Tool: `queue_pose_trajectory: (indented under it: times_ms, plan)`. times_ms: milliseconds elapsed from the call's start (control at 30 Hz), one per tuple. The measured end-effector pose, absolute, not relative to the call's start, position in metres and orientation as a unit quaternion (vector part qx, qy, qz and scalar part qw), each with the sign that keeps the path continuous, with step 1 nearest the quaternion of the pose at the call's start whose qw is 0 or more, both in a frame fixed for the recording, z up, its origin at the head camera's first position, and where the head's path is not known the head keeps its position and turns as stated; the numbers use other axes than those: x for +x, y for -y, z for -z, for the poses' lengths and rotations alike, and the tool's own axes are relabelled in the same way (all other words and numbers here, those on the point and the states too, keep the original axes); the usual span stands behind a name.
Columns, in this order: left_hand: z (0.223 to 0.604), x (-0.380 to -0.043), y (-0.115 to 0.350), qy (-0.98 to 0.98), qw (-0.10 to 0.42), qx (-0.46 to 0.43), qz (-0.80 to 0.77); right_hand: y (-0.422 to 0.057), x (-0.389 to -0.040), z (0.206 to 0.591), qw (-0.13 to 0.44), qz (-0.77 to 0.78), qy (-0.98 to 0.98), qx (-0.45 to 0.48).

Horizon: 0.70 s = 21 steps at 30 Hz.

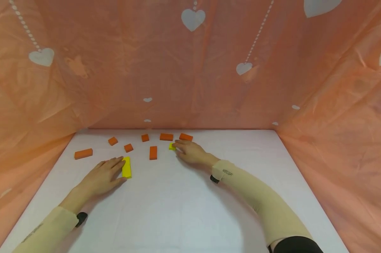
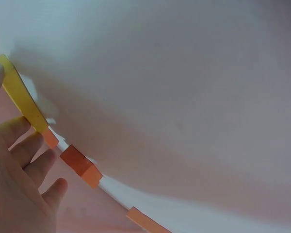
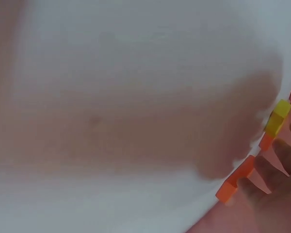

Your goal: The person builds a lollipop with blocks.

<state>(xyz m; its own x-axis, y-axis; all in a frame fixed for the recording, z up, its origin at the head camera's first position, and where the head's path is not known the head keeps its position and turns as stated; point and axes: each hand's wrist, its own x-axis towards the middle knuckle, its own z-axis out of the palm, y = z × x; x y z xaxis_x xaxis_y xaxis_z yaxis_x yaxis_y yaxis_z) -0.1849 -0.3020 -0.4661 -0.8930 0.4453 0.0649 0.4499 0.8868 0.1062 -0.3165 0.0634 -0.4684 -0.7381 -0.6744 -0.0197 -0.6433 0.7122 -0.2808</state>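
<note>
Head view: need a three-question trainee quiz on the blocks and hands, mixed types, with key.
1. Count: how many orange blocks are on the table in the head view?
2. True or false: the right hand is touching the left hand.
3. Multiple choice: what colour is the block at the left hand's thumb and fingers? A: blue. B: yellow. C: orange.

Key: 1. Seven. 2. False; the hands are well apart. 3. B, the long yellow block.
</note>
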Motion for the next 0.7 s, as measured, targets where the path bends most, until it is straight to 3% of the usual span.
queue_pose_trajectory:
  times_ms: [333, 700]
  plan:
    - [0.466, -0.185, 0.302, 0.97, 0.025, -0.235, 0.053, -0.054, -0.322, 0.471, 0.053, 0.129, -0.92, -0.367]
    - [0.466, -0.19, 0.3, 0.971, 0.001, -0.225, 0.082, -0.053, -0.332, 0.472, 0.071, 0.254, -0.903, -0.34]
